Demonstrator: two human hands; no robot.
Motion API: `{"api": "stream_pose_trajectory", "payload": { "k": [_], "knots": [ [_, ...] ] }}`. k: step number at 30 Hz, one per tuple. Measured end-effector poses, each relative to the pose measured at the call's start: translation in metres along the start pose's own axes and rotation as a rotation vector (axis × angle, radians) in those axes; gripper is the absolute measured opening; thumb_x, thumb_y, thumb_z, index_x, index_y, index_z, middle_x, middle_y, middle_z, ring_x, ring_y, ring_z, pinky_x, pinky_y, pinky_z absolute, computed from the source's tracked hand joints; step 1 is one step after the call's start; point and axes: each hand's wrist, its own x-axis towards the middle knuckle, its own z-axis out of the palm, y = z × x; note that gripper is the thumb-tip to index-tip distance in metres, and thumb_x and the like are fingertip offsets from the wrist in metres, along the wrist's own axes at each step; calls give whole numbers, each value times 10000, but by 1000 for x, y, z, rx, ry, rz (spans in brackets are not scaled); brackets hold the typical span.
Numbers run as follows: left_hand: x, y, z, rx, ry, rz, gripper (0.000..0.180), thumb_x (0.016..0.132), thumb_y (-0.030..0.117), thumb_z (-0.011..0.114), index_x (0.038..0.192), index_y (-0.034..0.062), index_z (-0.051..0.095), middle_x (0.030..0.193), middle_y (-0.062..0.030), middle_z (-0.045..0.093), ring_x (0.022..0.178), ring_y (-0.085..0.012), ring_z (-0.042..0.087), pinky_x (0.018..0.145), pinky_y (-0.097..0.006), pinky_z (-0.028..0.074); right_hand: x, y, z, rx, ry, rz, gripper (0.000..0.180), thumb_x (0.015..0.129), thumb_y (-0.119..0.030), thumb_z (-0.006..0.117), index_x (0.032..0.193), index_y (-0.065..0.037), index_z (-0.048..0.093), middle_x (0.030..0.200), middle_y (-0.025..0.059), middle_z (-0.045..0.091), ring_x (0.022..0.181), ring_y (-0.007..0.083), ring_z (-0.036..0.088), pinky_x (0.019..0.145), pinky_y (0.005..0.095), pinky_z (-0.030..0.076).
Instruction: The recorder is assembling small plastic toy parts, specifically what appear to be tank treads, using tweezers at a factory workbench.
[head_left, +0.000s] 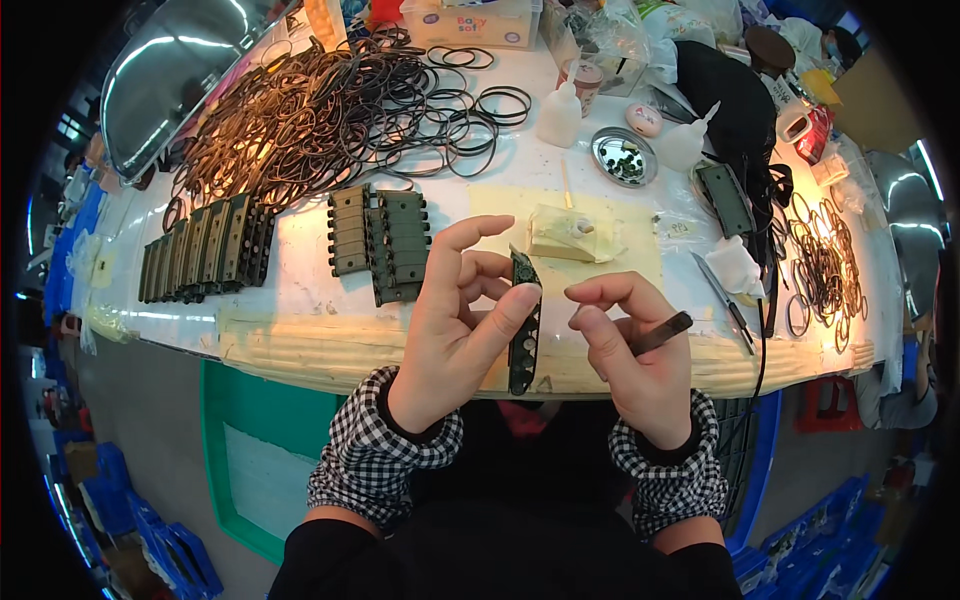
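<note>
My left hand (450, 335) is closed on a narrow dark green toothed strip (524, 350), thumb on its face and fingers behind. The strip stands almost on end above the table's near edge, with small light dots along it. Just to its right, my right hand (645, 375) holds a dark, flat-ended stick-like tool (664, 332), whose other end is hidden in the fingers. The thumb and index fingertips are bent toward the strip without touching it. Ahead lie linked dark green ribbed pieces (400, 240) and a yellowish block (572, 238) partly wrapped in film.
Black rubber-like rings (300, 120) are heaped at the far left. A row of green pieces (205, 250) stands at left. White squeeze bottles (558, 115) flank a round dish (624, 157) of small green bits. A pointed knife-like tool (724, 300) lies at right. Padded tape covers the near edge (300, 345).
</note>
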Motion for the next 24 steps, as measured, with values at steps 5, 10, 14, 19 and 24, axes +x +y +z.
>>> {"api": "stream_pose_trajectory", "payload": {
  "k": [5, 10, 14, 19, 24],
  "knots": [
    [-2, 2, 3, -4, -100, -64, 440, 963, 101, 581, 1338, 19, 366, 1058, -88, 597, 935, -133, 608, 795, -266, 518, 10, 2, -3, -121, 9, -150, 151, 933, -36, 596, 1064, 12, 653, 944, 52, 631, 705, 31, 577, 532, 180, 424],
    [-4, 7, 1, -17, -166, -107, 377, 967, 114, 590, 1285, 15, 414, 1131, -110, 617, 990, -119, 608, 815, -264, 531, 22, 10, -8, -223, -78, -324, 213, 910, -6, 598, 1112, -25, 664, 928, 65, 647, 721, 37, 568, 535, 191, 412],
    [-5, 8, -4, -103, -210, -164, 297, 979, 125, 574, 1218, 4, 443, 1148, -114, 619, 1024, -126, 610, 868, -272, 513, 24, 10, -19, -218, -196, -295, 196, 912, -7, 595, 1099, -7, 650, 896, 63, 650, 727, 61, 579, 575, 207, 443],
    [-6, 6, -11, 92, -300, -148, 253, 949, 129, 622, 1119, -10, 498, 1067, -108, 649, 968, -140, 641, 840, -285, 527, 20, 1, -29, -262, -297, -82, 126, 913, -10, 595, 1032, 16, 629, 861, 61, 646, 717, 92, 590, 617, 227, 481],
    [-12, 6, 0, 545, -121, 150, 259, 809, 129, 770, 979, 5, 618, 897, -100, 657, 857, -202, 668, 767, -319, 543, 19, 9, -24, -306, -256, -117, 110, 910, -28, 606, 1013, 9, 621, 811, 77, 650, 676, 101, 598, 593, 240, 473]
  ]
}}
